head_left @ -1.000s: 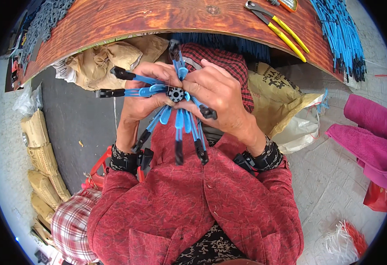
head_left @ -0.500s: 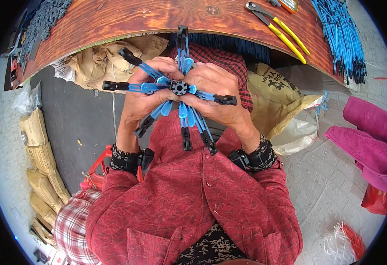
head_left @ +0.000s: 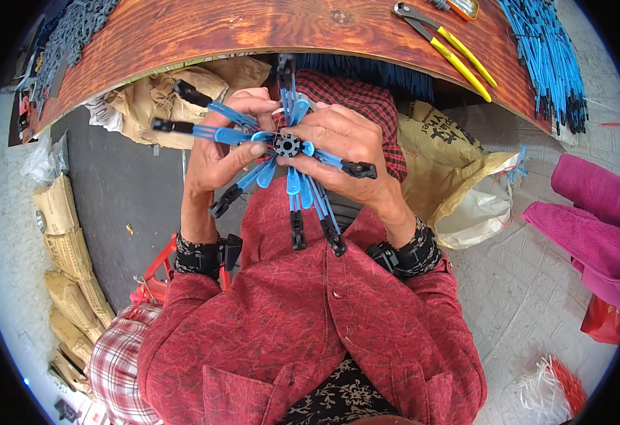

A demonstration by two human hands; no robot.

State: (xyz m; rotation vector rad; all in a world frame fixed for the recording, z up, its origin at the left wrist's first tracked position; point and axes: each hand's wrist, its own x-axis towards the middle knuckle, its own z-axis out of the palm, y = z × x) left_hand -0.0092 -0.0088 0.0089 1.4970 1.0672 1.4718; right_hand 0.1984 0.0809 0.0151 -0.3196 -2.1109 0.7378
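Observation:
Above my lap I hold a spoked piece with a round black notched hub [head_left: 288, 145] and several thin blue arms [head_left: 296, 185] fanning out from it. Black clip-like ends [head_left: 297, 234] tip the arms. My left hand [head_left: 218, 152] is closed on the left-hand arms, thumb lying beside the hub and fingers bent around behind. My right hand [head_left: 349, 145] grips the hub's right side, its fingers curled over the top and its thumb underneath. The palms hide part of the arms and whatever lies below the hub.
A wooden table [head_left: 253, 25] curves across the front, bearing yellow-handled pliers [head_left: 451, 57], a bundle of blue rods [head_left: 547, 64] and grey chain-like pieces [head_left: 76, 32]. Paper sacks [head_left: 458, 163] lie below. Magenta cloths [head_left: 586, 227] are at right, a red stool [head_left: 157, 273] at left.
My left thumb and fingers have loosened and shifted a little outward from the hub. The left-hand arms have swung slightly left; my right hand has barely moved.

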